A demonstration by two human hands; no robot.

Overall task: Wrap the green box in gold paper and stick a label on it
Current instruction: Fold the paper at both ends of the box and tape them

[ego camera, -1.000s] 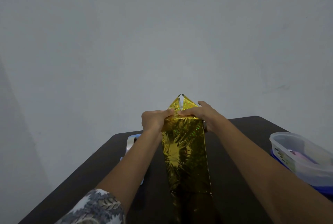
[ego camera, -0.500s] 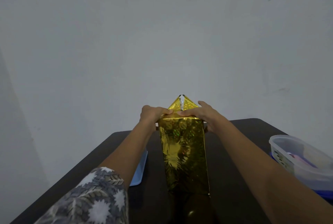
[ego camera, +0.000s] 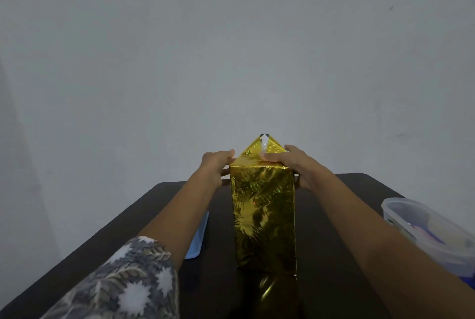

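**Both hands on top fold of gold-wrapped box**

Left hand [ego camera: 217, 165] lay against the upper left edge of the wrapped box [ego camera: 263, 216], fingers extended, not clenched. Right hand [ego camera: 291, 164] pressed on the top right, thumb pinning the triangular end flap [ego camera: 262, 147], which stood pointing up, unfolded. Box stood upright mid-table [ego camera: 334, 254], fully covered in gold holographic paper; no green showing. White strip on the flap tip, possibly tape, unclear. Judged: body wrap done, top end half closed; flap fold-down and label left. No label visible. Blue flat tray [ego camera: 198, 239] left of box, partly behind forearm. Clear plastic tub [ego camera: 421, 226] far right, contents unclear.
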